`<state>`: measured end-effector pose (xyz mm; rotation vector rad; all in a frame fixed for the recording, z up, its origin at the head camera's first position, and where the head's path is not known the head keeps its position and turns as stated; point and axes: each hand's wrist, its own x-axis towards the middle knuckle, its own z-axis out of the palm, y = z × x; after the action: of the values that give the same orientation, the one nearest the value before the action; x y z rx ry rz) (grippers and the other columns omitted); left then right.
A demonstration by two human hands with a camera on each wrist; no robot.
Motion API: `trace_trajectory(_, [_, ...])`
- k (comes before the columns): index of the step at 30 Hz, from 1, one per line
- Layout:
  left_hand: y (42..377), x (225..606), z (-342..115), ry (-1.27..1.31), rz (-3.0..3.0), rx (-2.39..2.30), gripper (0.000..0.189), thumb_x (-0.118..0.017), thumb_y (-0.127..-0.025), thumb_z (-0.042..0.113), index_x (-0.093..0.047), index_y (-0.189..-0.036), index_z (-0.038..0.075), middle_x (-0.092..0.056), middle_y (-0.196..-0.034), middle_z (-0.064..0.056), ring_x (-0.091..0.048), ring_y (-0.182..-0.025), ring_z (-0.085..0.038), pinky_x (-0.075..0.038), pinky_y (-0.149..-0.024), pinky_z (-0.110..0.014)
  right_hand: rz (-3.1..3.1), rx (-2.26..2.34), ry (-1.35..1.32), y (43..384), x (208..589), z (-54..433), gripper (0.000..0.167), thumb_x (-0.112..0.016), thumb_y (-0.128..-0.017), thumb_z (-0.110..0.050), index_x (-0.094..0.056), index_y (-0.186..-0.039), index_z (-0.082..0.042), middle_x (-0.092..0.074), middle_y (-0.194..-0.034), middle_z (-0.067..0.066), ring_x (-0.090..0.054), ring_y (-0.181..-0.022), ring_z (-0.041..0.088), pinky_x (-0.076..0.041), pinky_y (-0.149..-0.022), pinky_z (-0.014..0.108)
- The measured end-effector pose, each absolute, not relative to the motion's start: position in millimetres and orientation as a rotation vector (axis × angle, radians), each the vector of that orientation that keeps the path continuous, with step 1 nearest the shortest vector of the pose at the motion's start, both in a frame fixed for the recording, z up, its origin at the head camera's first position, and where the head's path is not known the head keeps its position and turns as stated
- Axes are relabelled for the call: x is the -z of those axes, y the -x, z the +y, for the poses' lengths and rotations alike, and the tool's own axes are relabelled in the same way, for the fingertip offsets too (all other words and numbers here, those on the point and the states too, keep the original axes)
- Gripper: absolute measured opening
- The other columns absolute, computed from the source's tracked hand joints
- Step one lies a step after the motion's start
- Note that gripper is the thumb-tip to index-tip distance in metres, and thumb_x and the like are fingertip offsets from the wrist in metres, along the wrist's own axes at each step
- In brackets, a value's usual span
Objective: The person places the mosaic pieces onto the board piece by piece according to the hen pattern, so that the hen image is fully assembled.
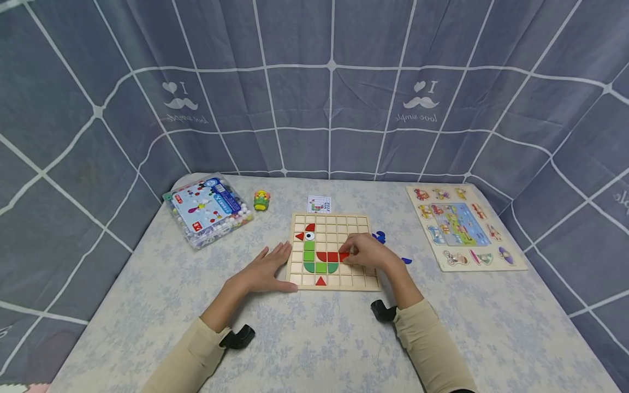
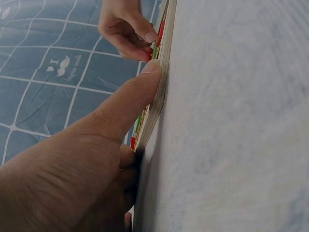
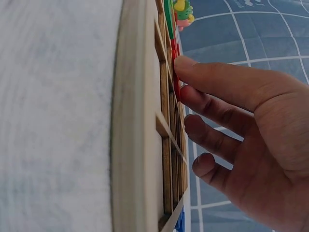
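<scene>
A wooden grid board [image 1: 354, 282] lies on the table, with red and green pieces and a white eye piece [image 1: 309, 236] set in its squares. My left hand [image 1: 265, 272] rests at the board's left edge, fingers extended and thumb by the near corner. Over the middle of the grid, my right hand [image 1: 368, 251] pinches a red tile [image 3: 175, 79] between thumb and index finger, at the end of a row of red pieces [image 1: 327, 256]. Below them sit a green square [image 1: 321, 267] and rounded green pieces. A red triangle [image 1: 320, 281] lies near the front edge.
A small pattern card [image 1: 319, 204] lies behind the board. Blue pieces [image 1: 379, 237] are at its right, partly behind my right hand. A clear box of beads [image 1: 208, 210] and a small toy figure [image 1: 261, 200] stand back left. A picture puzzle [image 1: 464, 229] lies at right.
</scene>
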<state>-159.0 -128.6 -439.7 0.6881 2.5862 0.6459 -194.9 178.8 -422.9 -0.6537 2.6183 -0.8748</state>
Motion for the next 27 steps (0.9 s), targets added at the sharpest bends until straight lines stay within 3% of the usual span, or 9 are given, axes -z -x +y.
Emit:
trace_trajectory(20, [159, 439, -128, -0.688, 2.589, -0.649, 0.110, -0.070, -0.080, 0.059, -0.012, -0.156, 0.005, -0.011, -0.165, -0.011, -0.008, -0.153, -0.030, -0.003, -0.124, -0.054, 2.636, 0.921, 0.618, 198, 413, 203, 0.015, -0.073, -0.084, -0.008, -0.076, -0.098, -0.005, -0.069, -0.095, 0.006, -0.055, -0.069, 0.010, -0.048, -0.062, 0.025])
trace_trajectory(27, [159, 439, -127, -0.677, 2.585, -0.639, 0.110, -0.070, -0.080, 0.060, -0.012, -0.157, 0.006, -0.010, -0.165, -0.010, -0.007, -0.153, -0.029, -0.003, -0.124, -0.053, 2.654, 0.914, 0.588, 199, 410, 226, 0.019, -0.071, -0.084, -0.006, -0.075, -0.102, -0.002, -0.069, -0.104, 0.013, -0.057, -0.072, 0.012, -0.048, -0.064, 0.026])
